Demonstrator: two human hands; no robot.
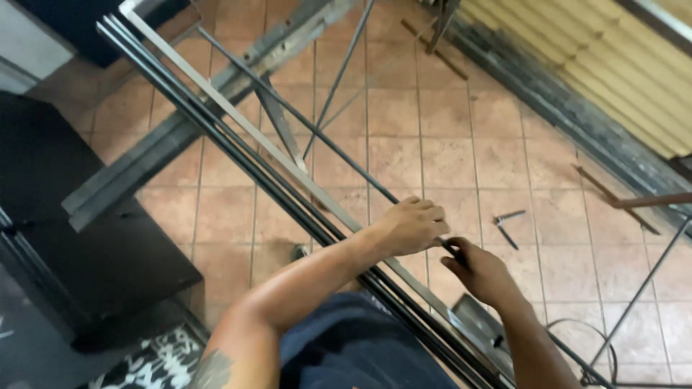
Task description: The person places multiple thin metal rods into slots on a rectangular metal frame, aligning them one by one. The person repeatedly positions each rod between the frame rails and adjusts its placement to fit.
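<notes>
My left hand (412,225) is closed over a thin dark metal rod (303,121) that runs diagonally from the upper left toward me. My right hand (479,272) pinches the near end of the same rod just below the left hand. Beside the rod lies a bundle of long black bars and a pale flat strip (216,137), parallel to it and resting under my arms.
A grey angle beam (180,130) crosses the tiled floor (447,144). A dark table (65,238) stands at the left. Small metal pieces (507,225) lie on the tiles at the right. A corrugated shutter (605,72) and a thin rod stand (634,302) are at the right.
</notes>
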